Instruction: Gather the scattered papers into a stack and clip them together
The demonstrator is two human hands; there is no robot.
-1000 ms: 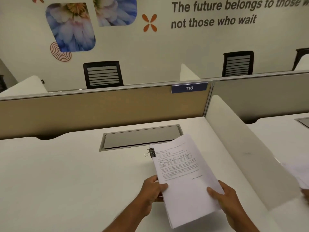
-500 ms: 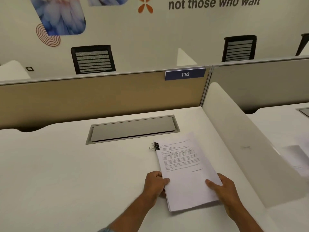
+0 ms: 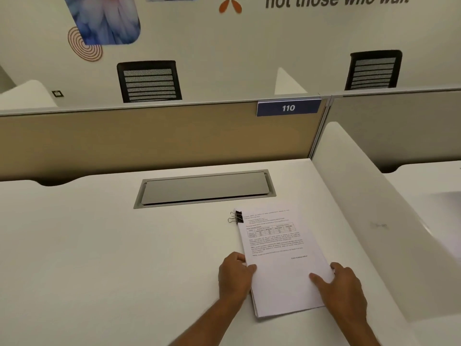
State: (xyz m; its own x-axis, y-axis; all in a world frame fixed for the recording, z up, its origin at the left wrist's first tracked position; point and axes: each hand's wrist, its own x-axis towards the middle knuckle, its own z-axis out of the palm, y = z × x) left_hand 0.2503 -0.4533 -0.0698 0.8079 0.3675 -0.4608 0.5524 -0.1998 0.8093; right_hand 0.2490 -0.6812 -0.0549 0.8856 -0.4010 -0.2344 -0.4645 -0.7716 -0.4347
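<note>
A stack of printed white papers (image 3: 279, 248) lies flat on the white desk (image 3: 99, 258), a little right of centre. A black binder clip (image 3: 237, 217) grips the stack's top left corner, its wire handles pointing left. My left hand (image 3: 234, 277) holds the stack's left edge, thumb on the top sheet. My right hand (image 3: 343, 285) rests on the lower right part of the stack, thumb pressing the top sheet and fingers around the right edge.
A grey cable-tray lid (image 3: 205, 188) is set into the desk behind the papers. A white side divider (image 3: 374, 221) rises close on the right. A tan partition (image 3: 154, 138) with a "110" label (image 3: 288, 107) closes off the back. Loose paper (image 3: 446, 221) lies on the neighbouring desk.
The clipped stack has gone from tilted up in both hands to lying flat on the desk. Both hands came down with it and keep their hold at its sides.
</note>
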